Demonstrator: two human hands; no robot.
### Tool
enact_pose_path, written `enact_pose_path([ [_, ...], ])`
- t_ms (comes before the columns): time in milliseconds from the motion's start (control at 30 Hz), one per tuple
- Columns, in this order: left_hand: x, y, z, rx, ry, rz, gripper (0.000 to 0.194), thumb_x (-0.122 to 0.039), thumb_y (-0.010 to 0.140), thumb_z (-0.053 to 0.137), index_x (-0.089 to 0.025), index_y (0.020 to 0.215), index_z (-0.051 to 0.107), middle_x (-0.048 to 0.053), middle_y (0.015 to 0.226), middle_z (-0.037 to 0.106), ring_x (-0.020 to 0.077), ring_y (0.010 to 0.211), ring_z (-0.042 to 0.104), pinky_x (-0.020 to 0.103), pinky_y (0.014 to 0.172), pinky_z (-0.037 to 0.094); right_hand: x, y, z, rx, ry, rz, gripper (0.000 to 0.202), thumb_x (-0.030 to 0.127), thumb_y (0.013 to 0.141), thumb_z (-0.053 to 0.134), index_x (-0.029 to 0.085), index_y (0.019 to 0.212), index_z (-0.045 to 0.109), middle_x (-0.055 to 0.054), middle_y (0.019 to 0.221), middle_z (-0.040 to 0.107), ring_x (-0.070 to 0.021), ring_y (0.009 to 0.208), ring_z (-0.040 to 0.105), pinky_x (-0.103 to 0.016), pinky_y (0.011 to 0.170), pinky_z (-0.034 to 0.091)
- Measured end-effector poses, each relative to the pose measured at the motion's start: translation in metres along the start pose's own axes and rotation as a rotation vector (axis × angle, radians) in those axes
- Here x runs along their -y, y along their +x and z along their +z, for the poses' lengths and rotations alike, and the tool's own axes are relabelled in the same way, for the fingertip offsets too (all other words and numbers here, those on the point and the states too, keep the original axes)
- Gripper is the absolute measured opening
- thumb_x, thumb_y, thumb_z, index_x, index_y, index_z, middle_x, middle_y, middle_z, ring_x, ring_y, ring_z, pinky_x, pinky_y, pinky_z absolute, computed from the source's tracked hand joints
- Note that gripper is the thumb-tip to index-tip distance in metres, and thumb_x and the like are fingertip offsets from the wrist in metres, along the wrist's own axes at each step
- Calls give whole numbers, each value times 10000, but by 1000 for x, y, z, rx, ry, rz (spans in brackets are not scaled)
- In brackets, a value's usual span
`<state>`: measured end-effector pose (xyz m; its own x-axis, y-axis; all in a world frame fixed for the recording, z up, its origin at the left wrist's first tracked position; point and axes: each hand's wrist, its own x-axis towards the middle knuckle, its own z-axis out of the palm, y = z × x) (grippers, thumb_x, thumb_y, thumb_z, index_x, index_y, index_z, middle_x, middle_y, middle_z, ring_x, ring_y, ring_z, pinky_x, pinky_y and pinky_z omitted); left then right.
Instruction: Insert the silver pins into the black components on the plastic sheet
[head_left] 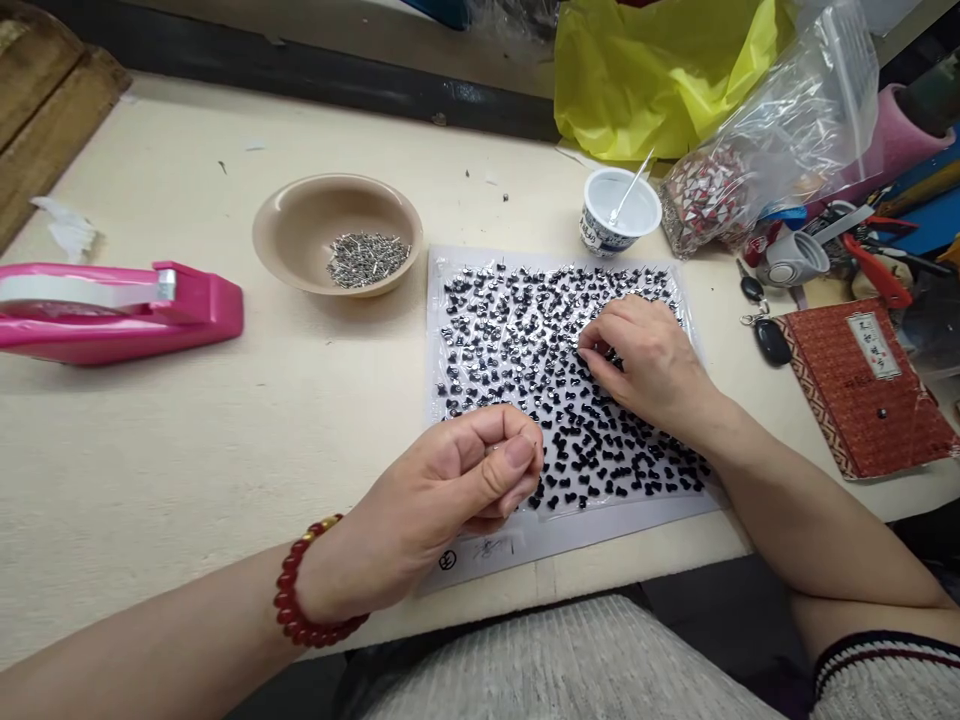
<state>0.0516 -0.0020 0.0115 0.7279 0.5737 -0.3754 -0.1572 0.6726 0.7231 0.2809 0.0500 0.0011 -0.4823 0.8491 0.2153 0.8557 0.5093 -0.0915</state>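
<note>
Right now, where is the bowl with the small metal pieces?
In the head view, the bowl stands left of centre on the table, right of the pink tape dispenser and left of the white sheet.

Your white sheet (600,522) is dotted with glossy black pieces (596,440). From it, you have a tan bowl (289,230) of silvery pins (367,262) at ten o'clock, a hot-pink dispenser (191,315) at nine, a dark-printed white cup (600,235) at one, and a rust-red notebook (832,395) with zigzag edging at three. Your beads (287,598) are dark red and gold.
</note>
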Motion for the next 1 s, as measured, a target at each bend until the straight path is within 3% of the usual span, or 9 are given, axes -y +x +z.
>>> enact_pose_path([
  [267,0,0,0,1,-14,-27,213,-378,930,524,-177,863,506,-60,639,369,64,525,256,192,452,211,-1,0,1,-6,35,7,120,160,863,523,171,751,565,-48,791,615,-189,799,529,-336,714,338],
  [467,0,-2,1,-15,44,-10,242,-380,923,540,-170,813,488,-51,609,462,55,510,313,181,444,231,-4,-3,-11,-103,145,20,60,205,856,607,183,800,602,-55,810,624,-192,812,543,-353,751,418],
  [567,0,-2,3,-38,98,-4,232,-375,912,561,-169,818,509,-48,604,513,52,499,325,185,452,242,9,-10,-29,-93,351,-74,36,192,860,610,184,825,603,-45,779,623,-169,792,549,-328,728,454],
  [700,2,-1,8,-63,170,-10,233,-382,886,594,-172,807,531,-48,596,530,72,536,373,207,505,284,36,-22,-45,72,704,-262,96,211,850,638,160,921,598,-44,820,619,-140,809,548,-294,729,472],
  [867,8,2,9,-15,183,45,223,-353,888,599,-170,781,532,-50,605,525,81,594,438,205,564,330,51,-27,-43,42,788,-275,23,159,867,586,159,889,582,-28,779,591,-118,747,529,-279,692,463],
  [1000,8,1,9,24,107,10,233,-388,910,558,-165,846,539,-42,639,524,69,553,365,197,511,275,44,-23,-43,6,776,-257,15,148,867,574,164,865,572,-26,760,585,-121,763,538,-286,712,470],
])
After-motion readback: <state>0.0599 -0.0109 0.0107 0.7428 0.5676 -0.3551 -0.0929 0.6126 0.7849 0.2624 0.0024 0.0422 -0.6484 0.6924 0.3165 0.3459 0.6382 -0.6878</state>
